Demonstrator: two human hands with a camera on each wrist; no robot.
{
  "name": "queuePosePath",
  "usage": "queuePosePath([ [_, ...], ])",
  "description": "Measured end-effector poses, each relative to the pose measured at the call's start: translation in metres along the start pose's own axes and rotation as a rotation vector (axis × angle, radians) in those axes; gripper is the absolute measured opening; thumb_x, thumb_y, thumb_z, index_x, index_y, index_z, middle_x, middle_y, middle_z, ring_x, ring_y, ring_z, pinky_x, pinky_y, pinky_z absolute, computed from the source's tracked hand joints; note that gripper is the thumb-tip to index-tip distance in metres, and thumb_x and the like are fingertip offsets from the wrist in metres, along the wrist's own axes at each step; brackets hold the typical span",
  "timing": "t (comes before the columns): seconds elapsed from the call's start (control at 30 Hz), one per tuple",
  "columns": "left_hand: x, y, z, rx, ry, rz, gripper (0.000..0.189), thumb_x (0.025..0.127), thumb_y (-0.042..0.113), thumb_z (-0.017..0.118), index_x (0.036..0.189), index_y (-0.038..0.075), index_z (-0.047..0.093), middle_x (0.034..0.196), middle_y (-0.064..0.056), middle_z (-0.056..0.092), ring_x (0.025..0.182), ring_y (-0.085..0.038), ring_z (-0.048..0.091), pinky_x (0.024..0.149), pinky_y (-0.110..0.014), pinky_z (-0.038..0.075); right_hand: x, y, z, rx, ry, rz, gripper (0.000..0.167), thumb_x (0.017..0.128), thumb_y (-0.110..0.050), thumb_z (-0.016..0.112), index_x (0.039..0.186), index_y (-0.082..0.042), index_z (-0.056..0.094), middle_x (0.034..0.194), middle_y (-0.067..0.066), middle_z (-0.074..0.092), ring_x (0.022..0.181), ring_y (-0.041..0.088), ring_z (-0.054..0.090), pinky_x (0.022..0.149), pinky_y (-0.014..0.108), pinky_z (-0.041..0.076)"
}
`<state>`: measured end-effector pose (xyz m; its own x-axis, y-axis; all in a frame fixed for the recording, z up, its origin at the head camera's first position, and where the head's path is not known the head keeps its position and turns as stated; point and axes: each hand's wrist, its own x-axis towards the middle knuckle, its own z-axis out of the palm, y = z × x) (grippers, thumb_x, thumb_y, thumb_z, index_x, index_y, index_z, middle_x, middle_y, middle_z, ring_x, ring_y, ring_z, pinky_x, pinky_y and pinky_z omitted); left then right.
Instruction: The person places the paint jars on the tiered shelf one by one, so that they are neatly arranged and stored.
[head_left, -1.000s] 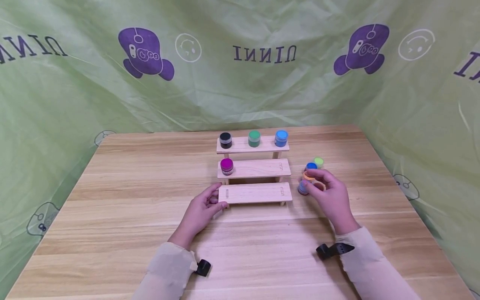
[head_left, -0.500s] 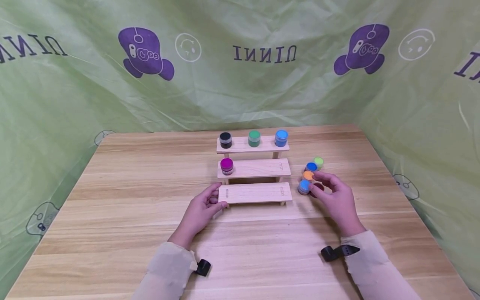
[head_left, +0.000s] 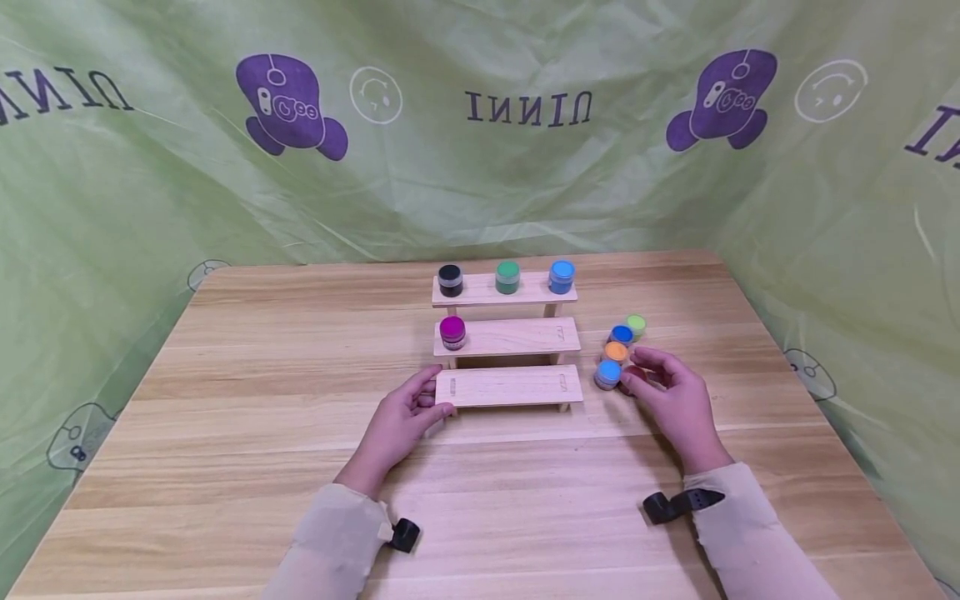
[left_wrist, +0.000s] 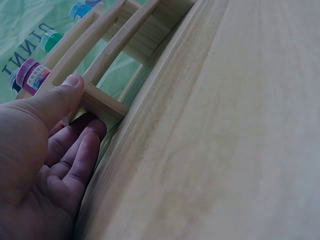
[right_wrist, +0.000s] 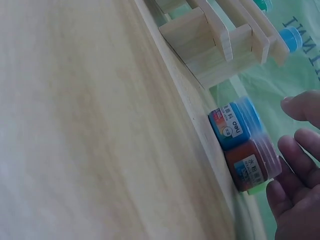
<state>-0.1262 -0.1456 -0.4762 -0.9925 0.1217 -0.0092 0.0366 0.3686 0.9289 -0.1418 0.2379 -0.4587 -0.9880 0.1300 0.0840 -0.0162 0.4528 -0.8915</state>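
My left hand (head_left: 401,421) grips the left end of the lowest step of a three-tier wooden stand (head_left: 510,385). In the left wrist view the thumb lies on the board's edge and the fingers are bent below it. My right hand (head_left: 675,404) is at a reddish-brown paint jar (right_wrist: 246,166), partly covered by the fingers in the head view. The right wrist view shows thumb and fingers spread apart, fingertips close to that jar's lid. Beside it stands a light blue paint jar (head_left: 607,375), with orange (head_left: 616,353), dark blue (head_left: 620,335) and lime green (head_left: 636,325) jars behind.
Black (head_left: 450,281), green (head_left: 507,277) and blue (head_left: 561,277) jars stand on the top tier. A magenta jar (head_left: 452,332) is at the left of the middle tier. A green printed curtain (head_left: 510,192) hangs behind the wooden table (head_left: 262,375).
My right hand has come off the orange jar and shifted slightly right and toward me, to the reddish-brown jar. The left hand stays on the stand.
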Motion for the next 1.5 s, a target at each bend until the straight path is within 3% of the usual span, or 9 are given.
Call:
queuePosePath([
  [0.2,0.000,0.000,-0.001,-0.009,-0.010,-0.017,0.065,0.087,0.013,0.080,0.146,0.011,0.053,0.118,-0.007,0.067,0.098,-0.018,0.066,0.085,-0.027,0.056,0.000,0.005,-0.001,-0.034,-0.027,0.033,0.050,0.093,-0.021,0.074,0.137,-0.002,0.058,0.129,0.014,0.063,0.115,0.022,0.062,0.088,0.007,0.046],
  [0.43,-0.001,0.000,-0.003,-0.008,-0.002,-0.030,0.065,0.086,0.012,0.080,0.145,0.012,0.053,0.119,-0.007,0.066,0.099,-0.019,0.066,0.086,-0.028,0.056,0.003,0.011,-0.010,-0.127,-0.082,0.087,0.063,0.093,-0.034,0.074,0.142,-0.001,0.052,0.131,0.021,0.060,0.115,0.032,0.058,0.079,0.005,0.044],
  [0.6,-0.002,0.000,-0.004,-0.001,-0.008,-0.027,0.064,0.086,0.014,0.080,0.145,0.014,0.054,0.118,-0.006,0.066,0.097,-0.017,0.066,0.086,-0.028,0.055,0.003,0.014,-0.013,-0.159,-0.108,0.095,0.066,0.091,-0.040,0.076,0.139,-0.001,0.054,0.128,0.021,0.061,0.109,0.030,0.058,0.076,0.006,0.044],
  [1.0,-0.001,0.000,-0.002,-0.027,-0.009,-0.019,0.065,0.086,0.012,0.080,0.145,0.011,0.053,0.118,-0.006,0.067,0.097,-0.018,0.067,0.085,-0.027,0.055,0.007,0.018,-0.014,-0.229,-0.088,0.039,0.055,0.090,-0.039,0.076,0.128,-0.002,0.063,0.114,0.016,0.066,0.096,0.023,0.058,0.072,0.013,0.047],
  [1.27,0.000,0.002,-0.001,-0.002,-0.002,-0.012,0.065,0.086,0.013,0.080,0.145,0.013,0.054,0.117,-0.005,0.067,0.096,-0.017,0.066,0.085,-0.028,0.055,0.005,0.016,-0.016,-0.188,-0.057,0.069,0.056,0.090,-0.040,0.076,0.127,0.000,0.062,0.115,0.017,0.065,0.098,0.023,0.056,0.072,0.012,0.047],
  [1.5,0.000,-0.001,-0.001,-0.011,-0.002,-0.016,0.066,0.086,0.012,0.080,0.146,0.011,0.052,0.118,-0.006,0.067,0.097,-0.018,0.066,0.086,-0.027,0.055,0.004,0.018,-0.014,-0.108,-0.009,0.089,0.057,0.091,-0.041,0.075,0.130,-0.002,0.061,0.125,0.017,0.062,0.108,0.021,0.055,0.078,0.006,0.046],
])
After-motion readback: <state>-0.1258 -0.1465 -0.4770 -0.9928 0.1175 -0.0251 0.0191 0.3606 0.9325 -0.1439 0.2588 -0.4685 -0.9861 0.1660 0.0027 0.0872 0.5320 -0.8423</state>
